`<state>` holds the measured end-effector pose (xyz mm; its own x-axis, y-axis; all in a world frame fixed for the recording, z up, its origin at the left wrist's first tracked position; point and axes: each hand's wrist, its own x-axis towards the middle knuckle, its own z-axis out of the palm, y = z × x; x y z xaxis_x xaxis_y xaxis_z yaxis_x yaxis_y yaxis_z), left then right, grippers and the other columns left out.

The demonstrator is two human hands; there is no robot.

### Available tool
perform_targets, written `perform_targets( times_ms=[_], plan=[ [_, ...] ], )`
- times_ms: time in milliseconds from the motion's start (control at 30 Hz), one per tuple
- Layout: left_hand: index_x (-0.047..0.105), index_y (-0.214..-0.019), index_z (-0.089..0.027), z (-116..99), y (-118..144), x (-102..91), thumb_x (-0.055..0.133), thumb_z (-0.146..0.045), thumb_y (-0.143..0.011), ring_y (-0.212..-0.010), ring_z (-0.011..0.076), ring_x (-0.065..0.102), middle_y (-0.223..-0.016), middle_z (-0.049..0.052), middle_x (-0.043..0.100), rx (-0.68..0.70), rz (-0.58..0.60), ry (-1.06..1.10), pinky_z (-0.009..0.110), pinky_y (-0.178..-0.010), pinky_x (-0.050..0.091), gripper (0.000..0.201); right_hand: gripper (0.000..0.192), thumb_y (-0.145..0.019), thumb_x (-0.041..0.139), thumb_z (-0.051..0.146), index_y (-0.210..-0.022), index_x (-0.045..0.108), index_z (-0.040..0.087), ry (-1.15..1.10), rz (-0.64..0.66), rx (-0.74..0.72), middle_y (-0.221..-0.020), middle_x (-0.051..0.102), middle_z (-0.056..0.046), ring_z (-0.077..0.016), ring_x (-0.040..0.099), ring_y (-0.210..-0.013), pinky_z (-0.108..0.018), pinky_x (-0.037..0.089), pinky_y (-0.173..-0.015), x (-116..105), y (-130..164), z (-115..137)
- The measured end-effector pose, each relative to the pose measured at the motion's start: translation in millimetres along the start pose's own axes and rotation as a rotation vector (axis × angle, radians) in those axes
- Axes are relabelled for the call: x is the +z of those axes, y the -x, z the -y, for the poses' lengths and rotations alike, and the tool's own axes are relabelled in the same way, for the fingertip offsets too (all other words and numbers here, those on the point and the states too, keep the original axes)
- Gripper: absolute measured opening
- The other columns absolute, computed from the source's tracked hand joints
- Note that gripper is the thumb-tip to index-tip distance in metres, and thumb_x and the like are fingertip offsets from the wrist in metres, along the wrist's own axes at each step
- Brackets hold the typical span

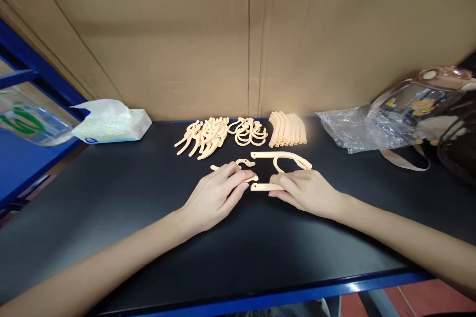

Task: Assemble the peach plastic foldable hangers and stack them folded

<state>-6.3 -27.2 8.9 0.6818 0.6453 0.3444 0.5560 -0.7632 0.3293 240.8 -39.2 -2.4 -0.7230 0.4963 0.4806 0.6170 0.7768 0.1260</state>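
My left hand (219,193) is closed in a pinch on a beige plastic hanger piece (253,179), whose end pokes out past the fingertips. Facing it, my right hand (307,190) grips a beige hanger arm (262,186) with a hole at its bare end. The two ends are close together. Just behind my left hand lies a beige hook (245,162), partly covered. Beyond my right hand rests another hanger arm (278,154), with a curved hook piece (276,164) beside it.
Along the back of the black table (238,267) lie a pile of curved arms (208,136), a heap of hooks (249,132) and stacked wider arms (288,130). A tissue box (115,126) stands left; a clear plastic bag (364,129) and a bottle (427,96) are right. Cardboard (167,44) walls the back.
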Motion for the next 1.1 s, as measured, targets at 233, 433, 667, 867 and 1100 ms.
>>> perform_targets(
  times_ms=[233,433,667,867,1100],
  plan=[
    [0.052,-0.104,-0.018,-3.3,-1.3,-2.1,0.029,-0.026,-0.099,-0.085,0.0179,0.057,-0.095,0.006,0.06,0.063,0.04,0.071,0.029,-0.074,0.047,0.024,0.023,-0.1,0.043,0.03,-0.088,0.058,0.016,0.054,-0.108,-0.01,-0.072,0.071,0.0,-0.0106,0.061,-0.053,-0.026,0.038,-0.052,-2.4,-0.8,2.1],
    [0.052,-0.107,-0.018,-1.6,0.0,-1.1,0.029,-0.022,-0.099,-0.082,0.0167,0.059,-0.093,0.005,0.063,0.055,0.064,0.116,0.028,-0.073,0.046,0.024,0.023,-0.099,0.047,0.03,-0.101,0.063,0.014,0.054,-0.113,-0.008,-0.075,0.072,0.0,-0.01,0.063,-0.059,-0.025,0.041,-0.058,-3.2,-0.6,3.7],
    [0.054,-0.09,-0.018,-1.7,-1.5,-0.2,0.039,-0.036,-0.098,-0.073,0.016,0.055,-0.081,0.003,0.058,0.047,0.068,0.045,0.026,-0.064,0.043,0.025,0.025,-0.098,0.048,0.03,-0.101,0.068,0.015,0.09,-0.095,-0.034,-0.067,0.067,0.002,-0.0093,0.058,-0.057,-0.026,0.038,-0.056,-4.9,-1.2,3.4],
    [0.054,-0.082,-0.019,-2.0,-0.2,2.5,0.038,-0.041,-0.099,-0.061,0.0122,0.054,-0.071,-0.001,0.057,0.035,0.083,0.007,0.023,-0.055,0.037,0.032,0.024,-0.098,0.048,0.028,-0.096,0.068,0.015,0.113,-0.119,-0.059,-0.064,0.062,0.002,-0.0093,0.053,-0.054,-0.027,0.033,-0.054,-2.7,-1.3,5.8],
    [0.058,-0.092,-0.019,3.3,1.0,4.2,0.043,-0.044,-0.097,-0.066,0.0134,0.059,-0.075,-0.001,0.061,0.082,0.149,-0.036,0.022,-0.058,0.039,0.029,0.029,-0.101,0.041,0.028,-0.095,0.066,0.016,0.062,-0.027,-0.087,-0.068,0.064,0.001,-0.0108,0.054,-0.057,-0.027,0.033,-0.056,0.5,-0.5,4.4]
  ],
)
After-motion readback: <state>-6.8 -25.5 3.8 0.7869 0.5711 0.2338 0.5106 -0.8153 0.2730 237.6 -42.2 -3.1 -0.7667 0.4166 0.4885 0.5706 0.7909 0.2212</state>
